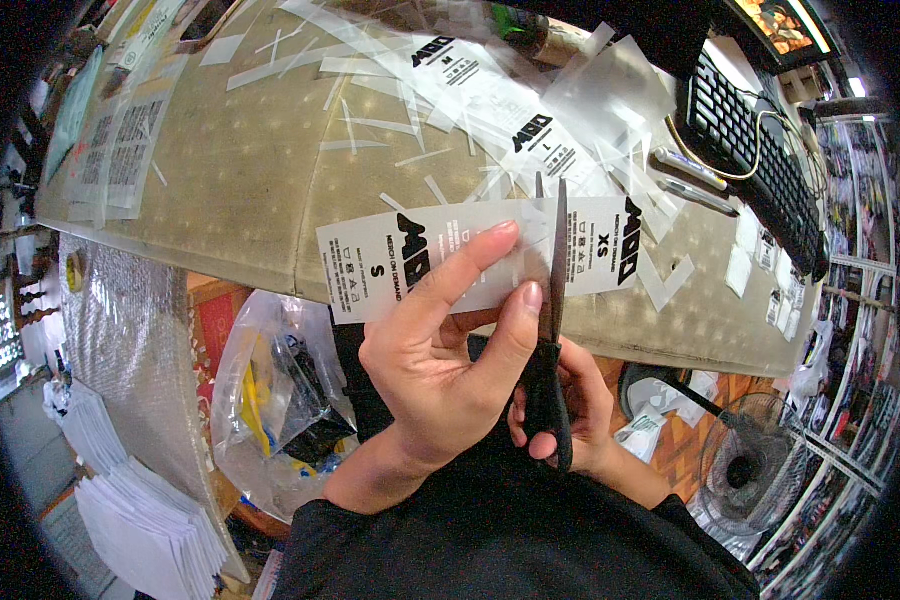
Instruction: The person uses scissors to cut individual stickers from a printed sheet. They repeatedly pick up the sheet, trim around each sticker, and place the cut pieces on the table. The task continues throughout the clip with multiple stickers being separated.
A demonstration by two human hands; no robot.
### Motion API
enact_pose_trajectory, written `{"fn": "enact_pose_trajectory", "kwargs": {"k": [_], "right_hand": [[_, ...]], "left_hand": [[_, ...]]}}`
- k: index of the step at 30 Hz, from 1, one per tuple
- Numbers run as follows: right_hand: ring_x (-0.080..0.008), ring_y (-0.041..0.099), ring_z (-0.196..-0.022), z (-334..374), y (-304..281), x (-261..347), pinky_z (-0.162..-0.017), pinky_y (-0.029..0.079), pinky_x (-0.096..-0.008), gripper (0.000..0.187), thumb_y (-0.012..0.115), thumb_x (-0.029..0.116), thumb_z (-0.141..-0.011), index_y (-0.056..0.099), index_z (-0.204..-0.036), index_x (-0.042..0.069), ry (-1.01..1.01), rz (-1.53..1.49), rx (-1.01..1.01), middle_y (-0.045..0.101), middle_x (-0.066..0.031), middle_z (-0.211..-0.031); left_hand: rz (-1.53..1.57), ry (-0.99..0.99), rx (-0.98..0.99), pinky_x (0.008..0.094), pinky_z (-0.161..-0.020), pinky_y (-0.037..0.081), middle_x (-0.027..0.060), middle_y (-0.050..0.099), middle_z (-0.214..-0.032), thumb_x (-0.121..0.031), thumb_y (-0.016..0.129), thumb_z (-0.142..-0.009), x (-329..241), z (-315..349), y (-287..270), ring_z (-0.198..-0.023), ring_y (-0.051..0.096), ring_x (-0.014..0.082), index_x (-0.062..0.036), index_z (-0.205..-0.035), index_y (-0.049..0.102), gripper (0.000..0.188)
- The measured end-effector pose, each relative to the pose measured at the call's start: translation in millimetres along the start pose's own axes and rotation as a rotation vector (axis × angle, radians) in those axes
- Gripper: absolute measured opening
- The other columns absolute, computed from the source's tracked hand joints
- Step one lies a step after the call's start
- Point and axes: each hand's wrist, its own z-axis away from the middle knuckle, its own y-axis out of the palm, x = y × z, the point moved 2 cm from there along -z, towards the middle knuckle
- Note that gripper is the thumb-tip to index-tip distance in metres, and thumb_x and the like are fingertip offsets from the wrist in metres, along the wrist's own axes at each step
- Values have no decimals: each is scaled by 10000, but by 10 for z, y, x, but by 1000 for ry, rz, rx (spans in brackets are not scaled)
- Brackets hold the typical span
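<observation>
My left hand [440, 360] pinches a translucent strip of printed labels [360, 270] between its fingers and thumb, holding it above the near edge of the table. Black logos, small symbols and text mark the strip at both ends. In my right hand [588, 405] is a pair of black-handled scissors [544, 385], blades upward and slightly apart. The blades cross the strip between its two printed ends, just right of my left thumb. Beyond them, another printed label sheet [490, 100] lies among thin clear offcuts [370, 122] on the table [240, 190].
A black keyboard [760, 150] and pens [695, 180] sit at the right, below a lit screen [782, 25]. Printed sheets [120, 150] lie at the table's left. Below are a clear plastic bag [255, 430], stacked white paper [140, 510] and a fan [745, 465].
</observation>
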Motion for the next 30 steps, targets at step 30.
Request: {"fn": "enact_pose_trajectory", "kwargs": {"k": [30], "right_hand": [[-113, 547, -499, 49, 8, -77, -413, 434, -237, 645, 674, 171, -817, 322, -1328, -4, 193, 41, -173, 554, -60, -711]], "left_hand": [[163, -274, -15, 295, -801, 519, 266, 438, -1256, 45, 469, -814, 247, -98, -287, -990, 586, 235, -25, -1410, 189, 663]]}}
